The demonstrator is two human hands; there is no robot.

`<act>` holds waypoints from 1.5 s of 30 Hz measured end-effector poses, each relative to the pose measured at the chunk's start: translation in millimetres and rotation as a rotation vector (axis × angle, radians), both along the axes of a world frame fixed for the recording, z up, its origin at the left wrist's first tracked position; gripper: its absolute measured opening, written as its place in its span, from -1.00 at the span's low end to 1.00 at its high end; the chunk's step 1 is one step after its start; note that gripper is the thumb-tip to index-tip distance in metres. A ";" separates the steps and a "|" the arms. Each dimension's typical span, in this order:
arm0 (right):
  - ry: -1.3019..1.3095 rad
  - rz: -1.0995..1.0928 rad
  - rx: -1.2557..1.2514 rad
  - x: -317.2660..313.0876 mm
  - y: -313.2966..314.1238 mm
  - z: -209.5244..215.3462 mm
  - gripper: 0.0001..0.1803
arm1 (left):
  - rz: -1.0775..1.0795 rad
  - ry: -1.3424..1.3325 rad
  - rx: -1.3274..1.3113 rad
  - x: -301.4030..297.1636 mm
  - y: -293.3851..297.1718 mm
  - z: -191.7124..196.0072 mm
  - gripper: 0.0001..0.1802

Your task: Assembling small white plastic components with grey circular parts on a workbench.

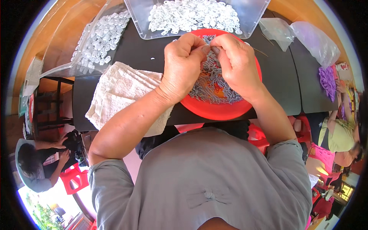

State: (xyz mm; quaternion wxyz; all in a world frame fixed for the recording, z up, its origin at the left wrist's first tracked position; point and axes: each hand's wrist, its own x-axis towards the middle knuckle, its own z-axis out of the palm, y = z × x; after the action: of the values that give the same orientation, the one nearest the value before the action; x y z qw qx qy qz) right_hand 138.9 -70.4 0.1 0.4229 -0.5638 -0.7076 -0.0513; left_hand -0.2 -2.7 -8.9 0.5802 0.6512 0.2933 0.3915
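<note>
My left hand [183,63] and my right hand [235,63] meet fingertip to fingertip above a round red tray [214,110] on a black table [142,50]. Between thumbs and forefingers they pinch something small that I cannot make out. A thin metal pin sticks out to the right of my right hand. The tray holds a heap of small grey plastic pieces [214,88]. Just beyond the tray a clear plastic tub [253,15] is full of small white plastic rings.
A white towel [122,92] lies left of the tray. A clear bag of white rings [97,40] sits at the far left. Crumpled clear bags [303,36] and purple pieces [327,80] lie at the right. Other people sit at left and right, by red stools.
</note>
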 end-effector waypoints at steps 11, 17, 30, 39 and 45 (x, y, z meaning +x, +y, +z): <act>0.319 0.094 -0.193 0.5 2.3 4.7 -0.80 | 0.017 -0.050 -0.209 -2.9 4.7 -2.1 -0.89; 0.004 -0.077 -0.338 43.2 64.8 34.5 -0.82 | 0.007 -0.032 -0.283 -1.1 5.4 -1.3 -0.88; -0.492 -0.110 -0.416 56.2 149.1 8.8 -0.79 | -0.002 -0.043 -0.296 0.5 9.4 -4.5 -0.88; 0.596 0.106 -0.632 35.7 66.4 43.0 -0.87 | 0.094 -0.385 -0.360 -10.3 20.9 15.0 -0.88; 0.401 0.250 -0.487 -0.7 28.1 29.5 -0.88 | 0.026 -0.549 -0.493 -10.0 33.2 15.5 -0.87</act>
State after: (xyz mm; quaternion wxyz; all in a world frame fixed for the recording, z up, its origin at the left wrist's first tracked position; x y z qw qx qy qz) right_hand 138.2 -42.3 29.6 0.4094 -0.5562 -0.6654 0.2832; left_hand -10.3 30.5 6.6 0.7716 0.3589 0.2206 0.4766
